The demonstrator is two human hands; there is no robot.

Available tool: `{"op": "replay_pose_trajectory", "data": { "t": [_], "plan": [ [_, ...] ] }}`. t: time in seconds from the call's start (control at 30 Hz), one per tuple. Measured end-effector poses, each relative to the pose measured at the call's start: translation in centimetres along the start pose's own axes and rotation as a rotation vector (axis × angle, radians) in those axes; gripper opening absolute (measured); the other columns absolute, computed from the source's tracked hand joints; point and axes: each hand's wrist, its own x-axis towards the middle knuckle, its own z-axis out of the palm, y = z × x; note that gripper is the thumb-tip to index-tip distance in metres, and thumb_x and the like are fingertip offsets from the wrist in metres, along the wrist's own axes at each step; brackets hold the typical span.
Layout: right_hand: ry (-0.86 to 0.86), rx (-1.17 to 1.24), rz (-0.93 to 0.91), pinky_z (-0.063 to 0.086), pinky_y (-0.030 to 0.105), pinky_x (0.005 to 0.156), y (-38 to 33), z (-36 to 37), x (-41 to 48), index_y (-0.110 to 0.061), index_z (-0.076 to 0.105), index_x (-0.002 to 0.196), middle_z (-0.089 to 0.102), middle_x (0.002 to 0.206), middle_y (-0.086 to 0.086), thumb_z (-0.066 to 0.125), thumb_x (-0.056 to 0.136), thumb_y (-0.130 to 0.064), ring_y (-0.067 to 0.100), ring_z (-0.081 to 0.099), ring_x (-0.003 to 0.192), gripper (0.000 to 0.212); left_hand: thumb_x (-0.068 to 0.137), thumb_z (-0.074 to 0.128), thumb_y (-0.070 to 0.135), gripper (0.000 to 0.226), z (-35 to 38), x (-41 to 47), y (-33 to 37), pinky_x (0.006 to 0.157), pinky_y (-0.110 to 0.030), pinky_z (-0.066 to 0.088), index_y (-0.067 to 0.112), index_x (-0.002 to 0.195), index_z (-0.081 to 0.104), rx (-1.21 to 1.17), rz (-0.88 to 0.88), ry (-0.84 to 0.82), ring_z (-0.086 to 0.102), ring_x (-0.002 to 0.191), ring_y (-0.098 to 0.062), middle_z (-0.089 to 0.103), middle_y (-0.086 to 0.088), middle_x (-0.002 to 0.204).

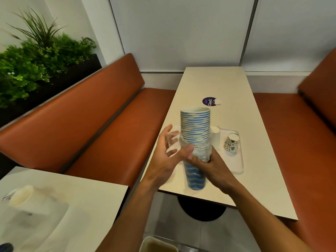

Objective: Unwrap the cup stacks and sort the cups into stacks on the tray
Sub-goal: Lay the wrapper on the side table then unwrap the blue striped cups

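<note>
The tall blue cup stack (195, 128) is upright at the near edge of the table (254, 179). The right hand (216, 168) squeezes round its middle. The left hand (167, 155) is spread against the loose clear wrap (172, 139). A hard tug could tip the stack off the edge, or onto the little cup (231, 142) on the tray (236, 164) behind.

Both bare forearms reach forward over the near edge of the counter (236, 115). The right hand (216, 166) curls its fingers (198, 160) round the middle of the cup stack (195, 124) from the right. The left hand (167, 157) is just beside it, palm turned inward, fingers straight and spread, thumb tip against the stack.
</note>
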Motion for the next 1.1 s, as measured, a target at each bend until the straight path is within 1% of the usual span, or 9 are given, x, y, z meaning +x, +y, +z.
{"op": "replay_pose_trajectory", "data": {
  "t": [0.07,0.17,0.3,0.43,0.6,0.7,0.8,0.9,1.1],
  "plan": [
    [-0.022,0.013,0.004,0.056,0.017,0.085,0.1,0.1,-0.2,-0.038,0.056,0.128,0.073,0.116,-0.02,0.076,0.083,-0.04,0.005,0.07,0.108,0.05,0.078,0.085,0.048,0.088,0.7,0.7,0.9,0.099,-0.027,0.053,0.032,0.149,0.037,-0.041,0.032,0.055,0.059,0.122,0.003,0.059,0.016,0.137],
    [-0.023,0.031,0.023,0.057,0.019,0.081,0.3,-0.1,-0.5,-0.035,0.06,0.122,0.076,0.11,-0.016,0.085,0.079,-0.038,0.009,0.073,0.103,0.049,0.076,0.084,0.03,0.07,2.0,1.7,1.7,0.091,-0.035,0.06,0.015,0.135,0.051,-0.148,0.017,0.084,0.071,0.111,-0.018,0.071,-0.003,0.122],
    [-0.053,0.105,0.049,0.058,0.023,0.083,0.2,-0.5,-0.6,-0.029,0.06,0.129,0.077,0.114,-0.006,0.08,0.078,-0.03,0.016,0.074,0.105,0.055,0.078,0.088,0.029,0.06,3.1,2.4,0.7,0.094,-0.045,0.059,0.012,0.128,0.059,-0.199,-0.036,0.083,0.073,0.109,-0.026,0.074,-0.007,0.119],
    [-0.131,0.1,0.085,0.058,0.026,0.086,0.0,-1.2,-0.9,-0.027,0.057,0.133,0.075,0.119,-0.003,0.08,0.078,-0.022,0.019,0.072,0.11,0.06,0.076,0.087,0.038,0.064,3.8,1.9,-1.0,0.099,-0.047,0.057,0.013,0.129,0.062,-0.231,-0.126,0.024,0.072,0.111,-0.027,0.074,-0.007,0.12],
    [-0.353,0.055,0.204,0.056,0.033,0.098,0.3,-2.6,-1.6,-0.031,0.04,0.146,0.07,0.133,-0.002,0.083,0.079,0.005,0.02,0.067,0.122,0.088,0.08,0.085,0.034,0.053,3.0,1.9,-1.3,0.094,-0.049,0.058,0.005,0.122,0.068,-0.371,-0.143,0.087,0.073,0.104,-0.033,0.075,-0.016,0.114],
    [-0.309,0.061,0.281,0.056,0.027,0.095,0.9,-3.2,-2.0,-0.025,0.052,0.141,0.073,0.127,-0.001,0.081,0.085,-0.009,0.018,0.07,0.116,0.065,0.085,0.077,0.024,0.046,2.3,2.3,-0.7,0.091,-0.046,0.058,0.001,0.122,0.067,-0.453,-0.1,0.169,0.073,0.102,-0.031,0.075,-0.017,0.112],
    [-0.222,0.039,0.319,0.056,0.022,0.085,2.1,-3.7,-2.3,-0.017,0.07,0.125,0.078,0.114,0.001,0.075,0.088,-0.026,0.016,0.074,0.105,0.038,0.084,0.077,0.018,0.041,1.8,2.6,-0.4,0.101,-0.055,0.053,0.003,0.121,0.067,-0.458,-0.031,0.195,0.069,0.11,-0.035,0.073,-0.018,0.117],
    [-0.131,0.173,0.319,0.058,0.032,0.089,3.3,-4.2,-2.2,-0.005,0.073,0.12,0.077,0.114,0.014,0.079,0.081,-0.019,0.026,0.073,0.106,0.042,0.082,0.08,0.017,0.041,1.8,2.6,-0.1,0.104,-0.052,0.052,0.007,0.12,0.068,-0.452,0.013,0.192,0.068,0.109,-0.03,0.073,-0.014,0.115],
    [-0.004,0.285,0.309,0.057,0.02,0.089,3.5,-5.4,-2.3,-0.005,0.071,0.119,0.077,0.117,0.01,0.08,0.071,-0.008,0.019,0.073,0.108,0.049,0.084,0.076,0.019,0.041,1.0,2.7,0.1,0.105,-0.048,0.052,0.016,0.123,0.065,-0.416,0.051,0.209,0.068,0.118,-0.027,0.073,-0.006,0.121]
  ]
}}
